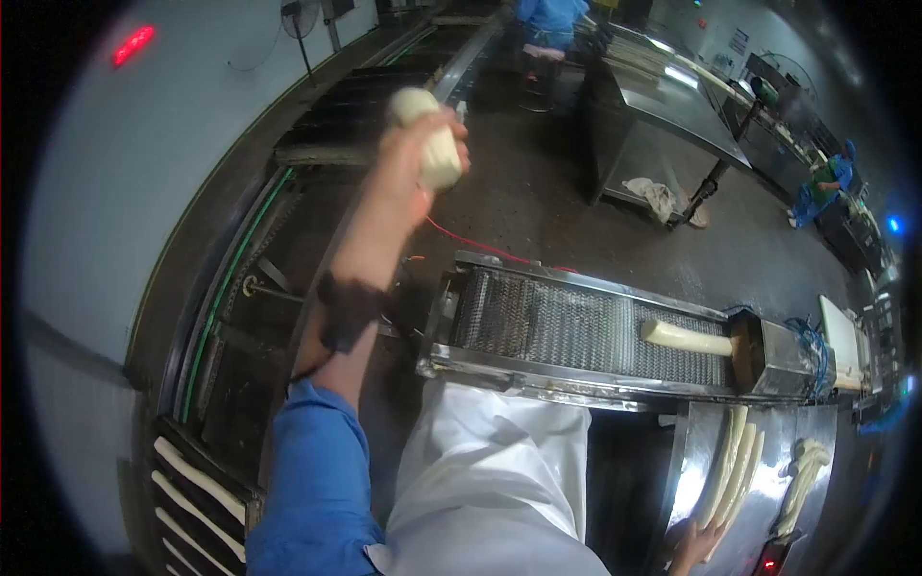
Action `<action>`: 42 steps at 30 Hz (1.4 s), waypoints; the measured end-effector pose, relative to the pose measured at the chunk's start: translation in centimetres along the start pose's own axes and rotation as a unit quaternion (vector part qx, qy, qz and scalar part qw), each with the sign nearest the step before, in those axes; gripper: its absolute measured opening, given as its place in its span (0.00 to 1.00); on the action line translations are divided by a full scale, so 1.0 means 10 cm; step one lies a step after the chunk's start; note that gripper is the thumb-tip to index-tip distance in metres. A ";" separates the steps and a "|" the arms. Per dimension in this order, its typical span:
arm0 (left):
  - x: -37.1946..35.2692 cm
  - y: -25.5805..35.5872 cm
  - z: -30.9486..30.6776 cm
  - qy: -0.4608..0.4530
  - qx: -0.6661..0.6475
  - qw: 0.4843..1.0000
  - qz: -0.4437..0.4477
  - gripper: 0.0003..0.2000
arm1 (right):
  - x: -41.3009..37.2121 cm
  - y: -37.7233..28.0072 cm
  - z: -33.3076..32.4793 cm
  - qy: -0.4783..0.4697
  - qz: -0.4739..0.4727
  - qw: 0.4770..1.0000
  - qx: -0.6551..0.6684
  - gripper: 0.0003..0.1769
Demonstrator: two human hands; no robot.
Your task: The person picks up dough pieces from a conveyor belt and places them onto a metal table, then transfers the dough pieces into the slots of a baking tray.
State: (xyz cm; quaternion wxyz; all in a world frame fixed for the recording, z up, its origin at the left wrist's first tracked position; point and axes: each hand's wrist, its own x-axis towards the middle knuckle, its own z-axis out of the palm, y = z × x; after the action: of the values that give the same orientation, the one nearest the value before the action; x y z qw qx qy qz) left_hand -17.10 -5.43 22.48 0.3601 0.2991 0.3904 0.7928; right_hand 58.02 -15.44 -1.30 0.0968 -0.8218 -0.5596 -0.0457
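Your left hand (pixel 411 163) is raised high at the end of an outstretched arm, its fingers wrapped tight round a dough lump (pixel 423 125). The pale lump sticks out above and to the right of your fist, up in the air over the dark floor, far from you and left of centre. A black wrist strap (pixel 348 309) sits on that forearm, and your blue sleeve (pixel 312 480) begins nearer the elbow.

Just right of the arm and lower, a mesh conveyor belt (pixel 557 322) runs left to right in a steel frame. A dough log (pixel 687 338) lies on its right end, touching the mouth of the machine outlet (pixel 768 355).

Near you, your white apron (pixel 490 480) fills the bottom centre. To its right, your right hand (pixel 696 547) lies at the near end of long dough strips (pixel 735 470) on a steel tray (pixel 691 461). The fingers touch the strips, but the frame edge cuts off the hand, so you cannot tell whether it grips them. A second dough pile (pixel 802 475) rests further right on the same tray.

At the near left, a dark rack (pixel 206 456) holds more strips in rows.

Far off stands a steel table (pixel 672 106) with a cloth (pixel 658 197) below it. One co-worker in blue (pixel 552 19) is beyond it, another (pixel 826 182) at the far right.
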 end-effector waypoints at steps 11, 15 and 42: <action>0.74 -1.28 -0.88 -0.082 0.278 0.953 0.089 0.14 | -0.04 -0.43 -0.23 -0.008 -0.006 0.999 -0.032 0.51; 0.16 -2.27 -0.09 -0.151 0.481 0.864 0.014 0.22 | -0.10 -0.66 -0.45 -0.009 0.016 0.997 -0.071 0.50; -1.00 -1.59 0.72 -0.003 -0.150 0.947 -0.285 0.20 | 0.32 -0.16 -0.12 -0.017 -0.129 0.989 0.068 0.51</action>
State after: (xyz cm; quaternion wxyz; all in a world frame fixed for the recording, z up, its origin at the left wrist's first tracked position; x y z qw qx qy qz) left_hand -0.65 -3.62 10.99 0.6129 0.1204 0.3345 0.7056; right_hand 57.75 -12.24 0.59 0.1362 -0.7348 -0.6644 -0.0059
